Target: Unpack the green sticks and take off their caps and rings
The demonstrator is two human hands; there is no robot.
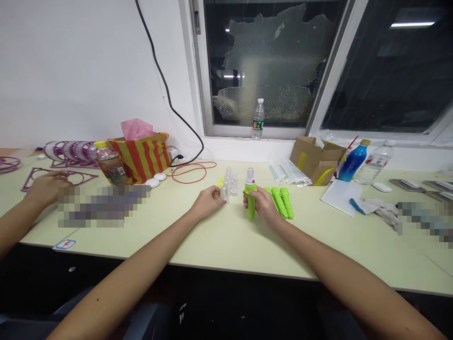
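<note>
In my right hand is a green toy flashlight, upright, with a white collar, a red button and a clear tip. My left hand has its fingers closed at a clear plastic cap, close to the tabletop. Just behind that cap, more clear plastic caps stand in rows, with small yellow rings beside them. Several green handles lie side by side to the right of my right hand, partly hidden by it.
A co-worker's hand rests on a purple frame at the left. Around the back stand a tea bottle, a striped bag, a red cord, plastic packets and a cardboard box. Gloves lie at the right.
</note>
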